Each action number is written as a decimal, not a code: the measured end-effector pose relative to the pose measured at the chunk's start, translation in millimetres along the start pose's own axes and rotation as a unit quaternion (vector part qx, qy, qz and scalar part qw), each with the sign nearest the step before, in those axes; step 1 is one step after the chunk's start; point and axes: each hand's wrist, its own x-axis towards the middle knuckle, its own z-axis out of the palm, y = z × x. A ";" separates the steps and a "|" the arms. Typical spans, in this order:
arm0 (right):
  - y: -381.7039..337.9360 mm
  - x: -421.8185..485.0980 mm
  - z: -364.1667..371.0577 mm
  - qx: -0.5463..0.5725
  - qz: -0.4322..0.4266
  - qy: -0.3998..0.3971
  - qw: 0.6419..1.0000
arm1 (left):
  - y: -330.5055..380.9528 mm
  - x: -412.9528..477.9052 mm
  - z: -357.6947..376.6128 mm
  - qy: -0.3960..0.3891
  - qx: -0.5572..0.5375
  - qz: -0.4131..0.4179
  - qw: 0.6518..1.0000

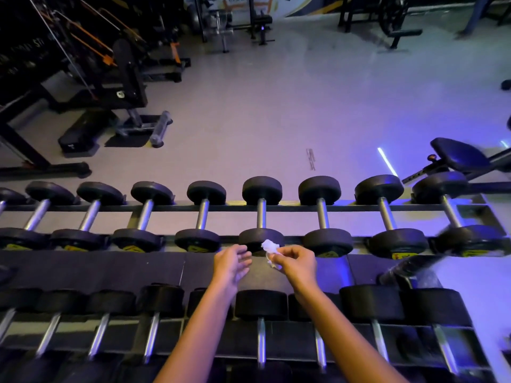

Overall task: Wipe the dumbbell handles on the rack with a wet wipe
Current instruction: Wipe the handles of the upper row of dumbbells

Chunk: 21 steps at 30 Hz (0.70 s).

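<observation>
The right hand (297,262) pinches the crumpled wet wipe (269,248), with the nearest dumbbell handle (261,217) lying untouched at twelve o'clock from it. The left hand (232,262), at nine o'clock of the wipe, is loose-fingered and holds nothing. It would be best to spread the wipe first, then wrap it round the bar and rub its full length.

Two bare hands over a two-tier dumbbell rack, one holding a wipe.

The right grip (297,262) pinches a crumpled white wet wipe (269,247) between thumb and fingertips, at the near head of a black dumbbell (261,190) in the upper row of the rack (291,208); contact cannot be told. The left grip (231,262) hovers just beside it, fingers relaxed, holding nothing. That dumbbell's steel handle (261,215) lies bare. A lower row of dumbbells (261,304) sits under the forearms. A padded bench (459,156) stands far right.
</observation>
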 end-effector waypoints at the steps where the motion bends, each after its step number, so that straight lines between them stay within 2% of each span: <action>1: -2.9 2.9 0.2 -0.010 -0.007 0.003 1.000 | 3.8 3.7 1.6 -0.002 0.003 0.000 1.000; 9: -18.8 51.7 17.5 -0.076 -0.020 0.060 0.995 | 23.2 54.0 9.6 0.009 0.024 -0.075 0.997; 15: -15.6 100.5 33.8 -0.144 -0.041 0.058 0.987 | 28.4 103.5 31.6 0.034 0.020 -0.144 0.989; 21: -13.9 141.4 52.4 -0.197 -0.046 0.022 0.979 | 31.9 137.1 55.3 0.067 -0.003 -0.169 0.983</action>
